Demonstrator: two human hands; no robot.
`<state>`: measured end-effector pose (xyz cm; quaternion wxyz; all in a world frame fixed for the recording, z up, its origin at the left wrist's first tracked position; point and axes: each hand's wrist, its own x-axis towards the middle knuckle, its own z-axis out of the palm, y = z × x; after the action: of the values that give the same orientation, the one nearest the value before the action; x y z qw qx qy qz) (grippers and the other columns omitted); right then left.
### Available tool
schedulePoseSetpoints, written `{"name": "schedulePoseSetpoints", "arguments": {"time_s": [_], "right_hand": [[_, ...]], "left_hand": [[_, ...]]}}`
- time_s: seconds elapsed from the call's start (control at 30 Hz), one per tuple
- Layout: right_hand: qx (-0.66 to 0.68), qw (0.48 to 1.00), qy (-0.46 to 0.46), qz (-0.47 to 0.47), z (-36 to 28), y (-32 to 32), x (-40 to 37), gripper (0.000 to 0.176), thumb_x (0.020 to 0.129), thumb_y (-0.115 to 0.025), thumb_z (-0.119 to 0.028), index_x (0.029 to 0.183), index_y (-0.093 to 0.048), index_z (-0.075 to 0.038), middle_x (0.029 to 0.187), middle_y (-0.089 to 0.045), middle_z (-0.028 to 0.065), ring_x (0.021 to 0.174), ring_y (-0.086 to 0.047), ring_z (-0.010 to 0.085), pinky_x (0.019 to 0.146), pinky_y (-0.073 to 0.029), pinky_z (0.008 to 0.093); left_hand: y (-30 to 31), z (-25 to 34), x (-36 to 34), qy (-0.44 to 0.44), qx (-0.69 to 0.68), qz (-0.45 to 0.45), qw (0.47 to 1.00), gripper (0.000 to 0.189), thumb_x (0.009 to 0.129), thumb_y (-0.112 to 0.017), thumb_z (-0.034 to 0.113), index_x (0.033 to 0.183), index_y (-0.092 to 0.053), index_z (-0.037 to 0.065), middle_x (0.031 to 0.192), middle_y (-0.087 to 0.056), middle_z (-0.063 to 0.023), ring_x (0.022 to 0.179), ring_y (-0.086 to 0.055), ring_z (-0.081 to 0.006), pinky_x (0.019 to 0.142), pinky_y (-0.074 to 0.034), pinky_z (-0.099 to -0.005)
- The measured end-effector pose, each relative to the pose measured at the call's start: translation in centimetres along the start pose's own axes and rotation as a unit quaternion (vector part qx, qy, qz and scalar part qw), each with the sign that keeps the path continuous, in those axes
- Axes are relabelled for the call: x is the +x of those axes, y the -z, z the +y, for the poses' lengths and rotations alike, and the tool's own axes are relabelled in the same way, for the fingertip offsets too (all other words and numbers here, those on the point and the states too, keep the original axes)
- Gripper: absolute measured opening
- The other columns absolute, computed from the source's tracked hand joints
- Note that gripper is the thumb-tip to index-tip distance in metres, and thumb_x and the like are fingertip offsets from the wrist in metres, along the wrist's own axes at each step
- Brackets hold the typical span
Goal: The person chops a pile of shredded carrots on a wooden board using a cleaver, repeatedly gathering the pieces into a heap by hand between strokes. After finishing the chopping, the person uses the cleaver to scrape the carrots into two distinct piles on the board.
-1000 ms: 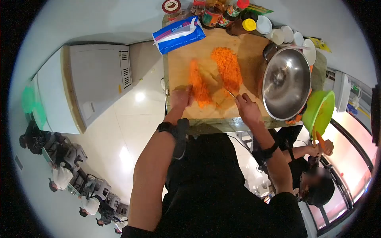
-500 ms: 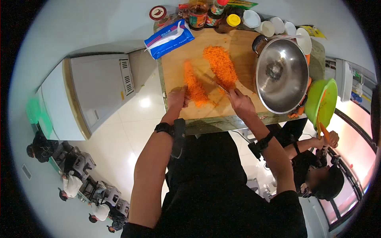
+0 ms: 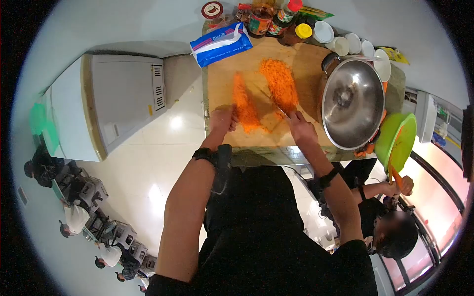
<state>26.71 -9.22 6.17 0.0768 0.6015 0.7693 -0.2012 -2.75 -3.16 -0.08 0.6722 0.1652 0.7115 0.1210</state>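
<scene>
Two heaps of finely chopped carrot lie on the wooden cutting board (image 3: 219,89): a long narrow left heap (image 3: 243,106) and a wider right heap (image 3: 278,81). My right hand (image 3: 302,129) is wrapped round the handle of a knife (image 3: 279,105), whose blade, seen nearly edge-on, points up and left between the heaps. Loose carrot bits lie near the blade. My left hand (image 3: 223,120) rests at the left side of the narrow heap with its fingers curled in. Whatever may be inside those fingers is hidden.
A large steel wok (image 3: 353,106) stands at the board's right. Beyond it a person's hands (image 3: 400,186) hold carrot over a green bowl (image 3: 402,143). A blue tissue pack (image 3: 222,45), sauce bottles (image 3: 260,22) and white cups (image 3: 339,46) line the back.
The view has shifted slightly, so the board and wok appear a little farther right. My right hand still grips the knife by the right heap; my left hand stays beside the narrow heap.
</scene>
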Motion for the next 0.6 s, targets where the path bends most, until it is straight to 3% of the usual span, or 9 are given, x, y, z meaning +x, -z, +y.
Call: {"name": "schedulePoseSetpoints", "arguments": {"time_s": [0.13, 0.2, 0.27, 0.33, 0.43, 0.5, 0.53, 0.6], "right_hand": [[0.014, 0.997, -0.059, -0.055, -1.3, 3.9, -0.5, 0.031, 0.094, -0.051, -0.011, 0.123, -0.044, -0.005, 0.106, -0.059, 0.0198, 0.076, -0.068, 0.0401, 0.065, -0.059, 0.0482], [0.027, 0.996, -0.064, -0.06, -0.9, 3.2, -0.3, 0.03, 0.095, -0.05, -0.013, 0.124, -0.044, -0.006, 0.107, -0.059, 0.0196, 0.077, -0.068, 0.0411, 0.066, -0.059, 0.0492], [0.044, 0.995, -0.066, -0.064, -1.0, 1.9, 0.4, 0.03, 0.097, -0.048, -0.015, 0.125, -0.043, -0.007, 0.108, -0.059, 0.0194, 0.079, -0.068, 0.042, 0.068, -0.059, 0.0503], [0.032, 0.997, -0.064, 0.007, -1.9, 1.0, 1.9, 0.031, 0.098, -0.048, -0.017, 0.127, -0.043, -0.007, 0.109, -0.059, 0.0194, 0.077, -0.068, 0.043, 0.064, -0.059, 0.0498], [0.057, 0.99, -0.12, -0.036, -3.7, 2.3, 3.5, 0.021, 0.099, -0.05, -0.02, 0.116, -0.05, -0.008, 0.104, -0.06, 0.0189, 0.082, -0.065, 0.0452, 0.07, -0.055, 0.0526], [0.058, 0.991, -0.118, -0.034, -3.4, 2.9, 3.5, 0.02, 0.099, -0.05, -0.021, 0.114, -0.05, -0.008, 0.103, -0.06, 0.0192, 0.082, -0.065, 0.0451, 0.07, -0.055, 0.053], [0.055, 0.991, -0.117, -0.037, -3.0, 3.2, 2.9, 0.019, 0.099, -0.051, -0.021, 0.113, -0.05, -0.008, 0.101, -0.06, 0.0194, 0.082, -0.065, 0.045, 0.069, -0.054, 0.0533], [0.054, 0.993, -0.105, -0.022, -2.1, 4.0, 1.1, 0.019, 0.099, -0.052, -0.021, 0.112, -0.05, -0.008, 0.1, -0.061, 0.0193, 0.081, -0.065, 0.0447, 0.068, -0.054, 0.0535]], "left_hand": [[-0.1, 0.1, 0.0, -0.011, 0.03, 0.003, 1.0, 0.056, 0.094, -0.066, 0.045, 0.058, -0.06, 0.002, 0.05, -0.058, -0.0101, 0.038, -0.052, -0.0181, 0.035, -0.039, -0.0333], [-0.2, 0.2, -0.2, -0.078, 0.094, 0.022, 0.992, 0.057, 0.094, -0.066, 0.046, 0.057, -0.06, 0.002, 0.05, -0.058, -0.0104, 0.038, -0.052, -0.0183, 0.035, -0.04, -0.0339], [-0.4, 0.2, -1.1, -0.057, 0.071, 0.038, 0.995, 0.058, 0.093, -0.066, 0.047, 0.057, -0.06, 0.002, 0.05, -0.058, -0.0104, 0.037, -0.051, -0.0182, 0.035, -0.04, -0.0339], [-0.2, 0.9, -1.7, -0.041, 0.055, 0.054, 0.996, 0.058, 0.093, -0.067, 0.048, 0.057, -0.06, 0.002, 0.05, -0.058, -0.0104, 0.037, -0.051, -0.0181, 0.035, -0.04, -0.034], [-0.5, 1.1, -1.6, 0.003, 0.051, 0.051, 0.997, 0.056, 0.091, -0.069, 0.046, 0.057, -0.059, 0.002, 0.051, -0.059, -0.0104, 0.037, -0.051, -0.0173, 0.035, -0.04, -0.0336], [-0.1, 1.2, -1.0, 0.006, 0.078, 0.019, 0.997, 0.044, 0.094, -0.066, 0.045, 0.073, -0.066, 0.006, 0.059, -0.064, -0.0067, 0.039, -0.055, -0.0161, 0.037, -0.045, -0.0322], [0.0, 1.4, -1.5, 0.008, 0.077, 0.019, 0.997, 0.044, 0.094, -0.066, 0.045, 0.073, -0.066, 0.006, 0.059, -0.064, -0.0067, 0.039, -0.055, -0.0161, 0.037, -0.045, -0.0322], [-0.3, 1.6, -2.3, -0.022, -0.009, 0.034, 0.999, 0.051, 0.091, -0.072, 0.038, 0.057, -0.059, 0.001, 0.053, -0.06, -0.0099, 0.036, -0.051, -0.0168, 0.034, -0.04, -0.0347]]}}
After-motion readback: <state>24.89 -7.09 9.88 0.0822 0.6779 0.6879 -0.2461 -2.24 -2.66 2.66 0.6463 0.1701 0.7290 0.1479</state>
